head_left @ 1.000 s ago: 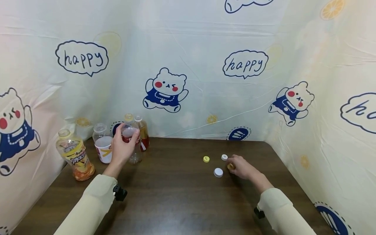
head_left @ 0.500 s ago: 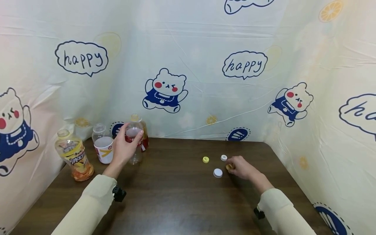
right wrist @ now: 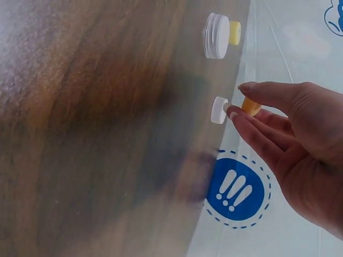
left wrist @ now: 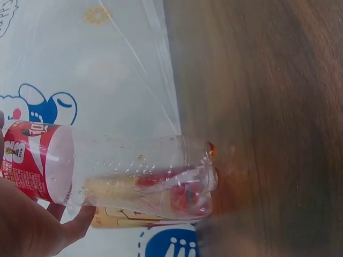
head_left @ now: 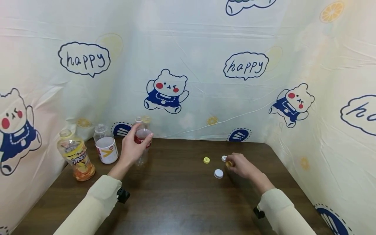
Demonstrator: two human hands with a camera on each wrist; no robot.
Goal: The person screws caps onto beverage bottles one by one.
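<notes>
Left hand [head_left: 132,150]: spread to bottle width, thumb and fingers wrapped round the red-labelled bottle [left wrist: 123,166]; bottle is held upright, left of centre in head view.
Amber bottle [left wrist: 107,215]: seen behind it (mostly hidden).
Right hand [head_left: 243,166]: nearly closed, orange-yellow cap [right wrist: 250,106] pinched, right of centre in head view.
Loose caps: small white cap [right wrist: 218,110] just beside fingertips; large white cap [head_left: 218,173] and yellow cap [head_left: 206,160] placed nearby on the tabletop [head_left: 176,199].
Left of frame: yellow-labelled bottle [head_left: 77,158] and white-labelled bottle [head_left: 107,150] stood uncapped.
</notes>
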